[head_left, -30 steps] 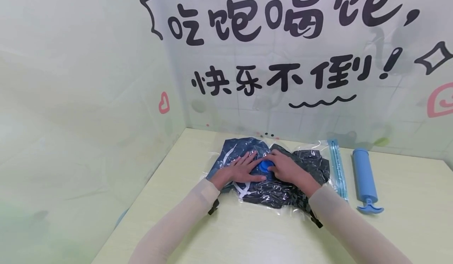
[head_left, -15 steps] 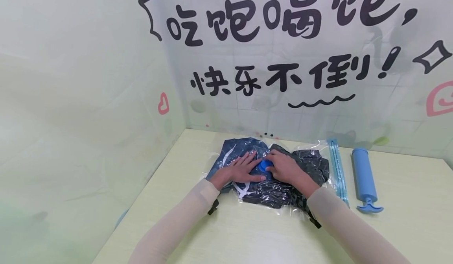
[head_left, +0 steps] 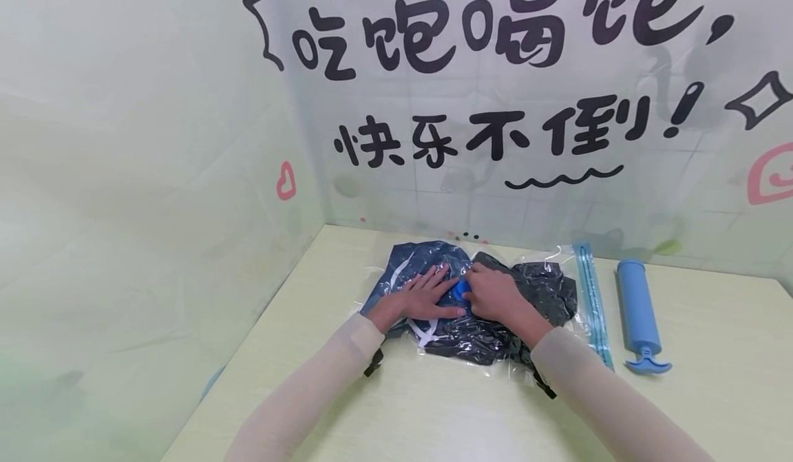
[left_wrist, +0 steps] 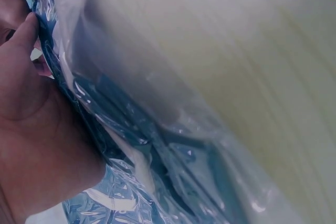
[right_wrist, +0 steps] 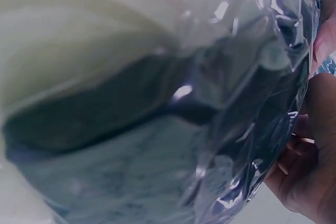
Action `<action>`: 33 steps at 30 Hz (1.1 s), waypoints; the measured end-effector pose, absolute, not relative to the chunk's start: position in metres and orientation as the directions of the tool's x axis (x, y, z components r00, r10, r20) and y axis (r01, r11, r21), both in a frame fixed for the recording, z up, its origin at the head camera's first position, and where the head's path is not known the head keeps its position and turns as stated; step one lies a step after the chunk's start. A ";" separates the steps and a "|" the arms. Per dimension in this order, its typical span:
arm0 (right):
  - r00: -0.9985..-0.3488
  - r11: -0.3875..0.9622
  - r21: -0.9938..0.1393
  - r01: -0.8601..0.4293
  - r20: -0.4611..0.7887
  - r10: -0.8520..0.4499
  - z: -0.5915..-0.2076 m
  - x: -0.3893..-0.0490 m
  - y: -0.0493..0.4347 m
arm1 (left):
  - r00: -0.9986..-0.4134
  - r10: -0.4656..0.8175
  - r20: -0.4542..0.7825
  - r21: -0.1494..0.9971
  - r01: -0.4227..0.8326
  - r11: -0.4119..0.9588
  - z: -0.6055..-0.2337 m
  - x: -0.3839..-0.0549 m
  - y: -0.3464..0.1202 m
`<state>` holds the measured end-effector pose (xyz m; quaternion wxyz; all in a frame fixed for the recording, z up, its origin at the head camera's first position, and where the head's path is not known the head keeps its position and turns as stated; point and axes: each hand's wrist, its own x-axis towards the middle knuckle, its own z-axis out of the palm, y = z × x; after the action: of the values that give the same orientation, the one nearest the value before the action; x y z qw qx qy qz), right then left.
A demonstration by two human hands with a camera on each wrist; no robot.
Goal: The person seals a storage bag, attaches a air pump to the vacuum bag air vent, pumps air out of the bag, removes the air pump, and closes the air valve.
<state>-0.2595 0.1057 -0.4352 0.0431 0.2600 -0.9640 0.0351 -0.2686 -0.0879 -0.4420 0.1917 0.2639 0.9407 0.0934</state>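
A clear plastic vacuum storage bag point(head_left: 582, 314) lies flat on the table, with a navy garment point(head_left: 409, 257) and dark garments point(head_left: 560, 290) packed inside. Its round blue valve cap point(head_left: 460, 290) sits near the middle of the top face. My left hand point(head_left: 424, 301) rests on the bag just left of the cap, fingers spread and straight. With curled thumb and fingers, my right hand point(head_left: 495, 295) pinches the cap from the right, covering part of it. Wrinkled film point(left_wrist: 184, 119) and the left palm point(left_wrist: 47, 145) show in the left wrist view. Dark cloth under film point(right_wrist: 157, 98) fills the right wrist view.
A blue hand pump point(head_left: 639, 307) with its T-shaped handle toward me lies right of the bag. The bag's teal zip strip point(head_left: 593, 297) runs along its right end. Printed walls stand behind and left of the pale table point(head_left: 421, 414).
My right hand has turned and shifted slightly left over the valve cap, hiding more of it. The left hand, bag and pump stay where they were.
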 end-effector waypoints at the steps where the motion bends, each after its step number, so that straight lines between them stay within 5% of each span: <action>1: -0.863 0.865 -0.034 -0.500 0.098 -0.495 -0.436 -0.259 0.105 | -0.788 0.532 -0.311 0.275 0.461 0.844 -0.442 -0.269 -0.088; 17: -0.870 0.882 0.001 -0.471 0.164 -0.465 -0.443 -0.257 0.105 | -0.789 0.540 -0.294 0.286 0.467 0.837 -0.456 -0.276 -0.089; 33: -0.852 0.837 -0.173 -0.518 0.191 -0.488 -0.451 -0.247 0.109 | -0.785 0.553 -0.281 0.301 0.475 0.827 -0.449 -0.271 -0.090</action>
<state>-0.2473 0.1090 -0.4512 0.0697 0.2631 -0.9560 0.1099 -0.2713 -0.0899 -0.4488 0.1809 0.2738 0.9385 0.1077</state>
